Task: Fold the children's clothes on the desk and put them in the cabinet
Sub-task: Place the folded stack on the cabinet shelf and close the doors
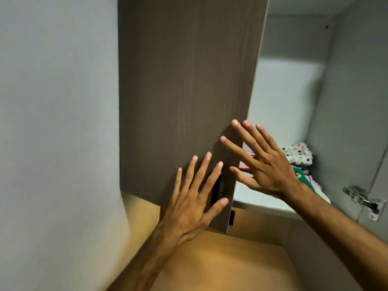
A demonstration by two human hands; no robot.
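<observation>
A dark wood-grain cabinet door (182,91) fills the middle of the head view, and the white compartment (287,97) to its right stands uncovered. My left hand (193,198) lies flat on the door's lower part over its dark handle, fingers spread. My right hand (262,162) is spread at the door's right edge, in front of the opening. Folded children's clothes (299,156) are stacked on the white shelf inside, a floral piece on top with green and pink pieces below, partly hidden by my right wrist.
A metal hinge (365,199) sticks out from the cabinet's right wall. Below the cabinet runs a light wooden surface (220,263). A pale wall (58,122) fills the left side.
</observation>
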